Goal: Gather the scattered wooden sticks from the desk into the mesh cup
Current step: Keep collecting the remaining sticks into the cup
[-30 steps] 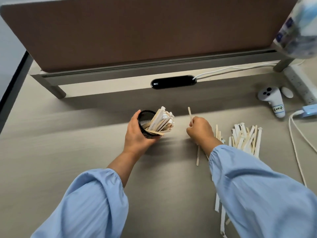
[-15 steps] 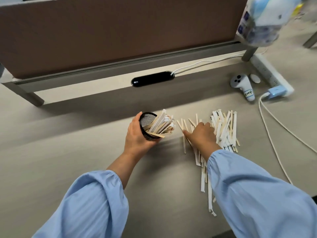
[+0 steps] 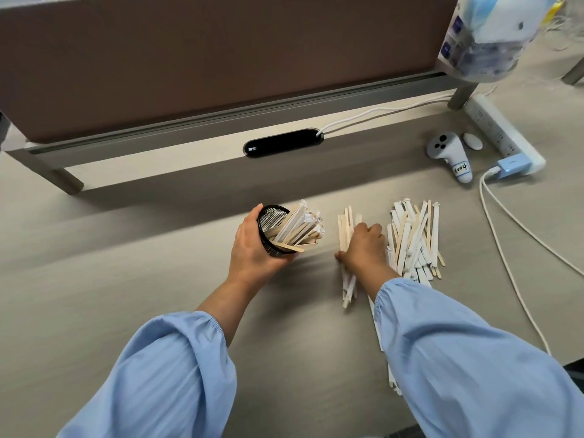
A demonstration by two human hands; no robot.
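Observation:
My left hand (image 3: 252,248) grips a black mesh cup (image 3: 271,224), tilted to the right, with several wooden sticks (image 3: 300,229) poking out of its mouth. My right hand (image 3: 363,245) lies just right of the cup, fingers curled around a small bundle of sticks (image 3: 345,229) that rests on the desk. A larger pile of sticks (image 3: 414,235), some in white paper wrappers, lies right of that hand. More sticks (image 3: 377,324) trail toward me, partly hidden under my right sleeve.
A brown partition (image 3: 221,52) on a grey rail closes the back of the desk, with a black cable port (image 3: 283,142). At the right are a white controller (image 3: 450,156), a power strip (image 3: 502,134), a blue charger (image 3: 513,165) and a white cable (image 3: 512,248).
My right hand went from holding one stick up near the cup to reaching down onto the desk and closing around a bundle of sticks. The view shifted right. The cup stays held.

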